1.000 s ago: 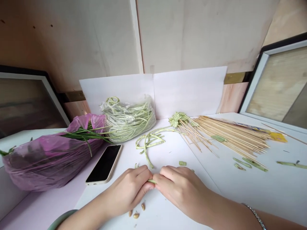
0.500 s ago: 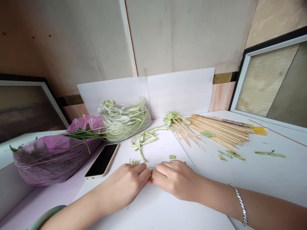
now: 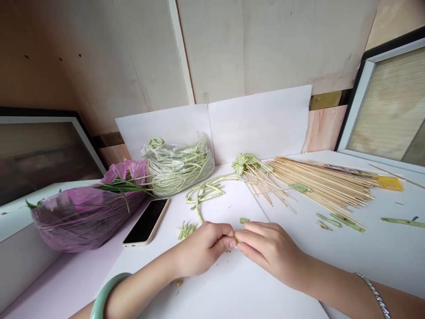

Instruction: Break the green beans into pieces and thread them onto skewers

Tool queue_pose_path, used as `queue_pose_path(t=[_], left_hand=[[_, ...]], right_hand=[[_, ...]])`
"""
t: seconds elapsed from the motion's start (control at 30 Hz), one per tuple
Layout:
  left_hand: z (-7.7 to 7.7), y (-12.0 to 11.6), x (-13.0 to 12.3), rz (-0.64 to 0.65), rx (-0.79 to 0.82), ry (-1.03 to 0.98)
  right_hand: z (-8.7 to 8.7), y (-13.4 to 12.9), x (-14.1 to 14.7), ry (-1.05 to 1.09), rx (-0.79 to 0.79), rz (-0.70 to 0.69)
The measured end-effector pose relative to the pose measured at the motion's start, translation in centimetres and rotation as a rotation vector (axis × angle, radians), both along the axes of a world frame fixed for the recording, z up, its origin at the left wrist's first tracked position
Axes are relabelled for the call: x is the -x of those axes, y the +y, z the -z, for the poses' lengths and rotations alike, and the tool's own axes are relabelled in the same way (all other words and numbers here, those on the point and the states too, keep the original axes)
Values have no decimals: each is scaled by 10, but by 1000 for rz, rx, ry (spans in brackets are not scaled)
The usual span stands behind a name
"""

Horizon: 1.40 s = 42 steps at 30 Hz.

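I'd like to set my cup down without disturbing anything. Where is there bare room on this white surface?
Bare white surface shows right of the right hand, below the green pieces and skewers. A smaller patch lies between the green coil and the left hand. It is crowded at the back, around the bagged beans, and by the phone.

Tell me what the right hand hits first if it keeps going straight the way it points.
The right hand points left across the white board. First in line is the small piece of green bean at its fingertips, mostly hidden, then the left hand just behind it.
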<state>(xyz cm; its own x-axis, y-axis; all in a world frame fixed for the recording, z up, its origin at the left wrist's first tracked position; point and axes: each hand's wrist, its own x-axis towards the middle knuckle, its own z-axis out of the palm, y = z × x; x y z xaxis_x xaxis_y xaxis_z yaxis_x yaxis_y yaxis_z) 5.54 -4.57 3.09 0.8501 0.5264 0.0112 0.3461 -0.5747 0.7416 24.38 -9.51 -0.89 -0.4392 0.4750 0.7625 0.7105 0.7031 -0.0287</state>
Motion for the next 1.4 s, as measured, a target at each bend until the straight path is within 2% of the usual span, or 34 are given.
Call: queue_pose_path(t=[0.2, 0.33, 0.4, 0.57, 0.67, 0.8, 0.9, 0.97, 1.03, 1.13, 1.4], left_hand=[[4, -3, 5, 135, 228, -97], [3, -8, 9, 278, 299, -105], [3, -9, 11, 348, 324, -86], [2, -9, 16, 418, 315, -48], [-3, -9, 21, 427, 276, -35], [-7, -6, 27, 271, 274, -78], [-6, 0, 27, 143, 7, -53], [-4, 5, 26, 91, -213, 38], [-3, 8, 25, 59, -336, 136], [1, 13, 25, 17, -337, 178], [13, 17, 25, -48, -248, 143]], right_hand=[[-1, -5, -1, 67, 143, -177], [-7, -20, 4, 63, 278, -270], [-8, -26, 6, 66, 404, -339], [-16, -25, 12, 200, 879, -526], [-25, -8, 13, 247, 992, -585], [-29, 18, 13, 278, 943, -485], [-21, 27, 11, 339, 795, -312], [-11, 27, 7, 355, 701, -202], [-3, 25, 3, 328, 647, -126], [4, 21, 0, 237, 611, -96], [3, 20, 1, 107, 477, -125]])
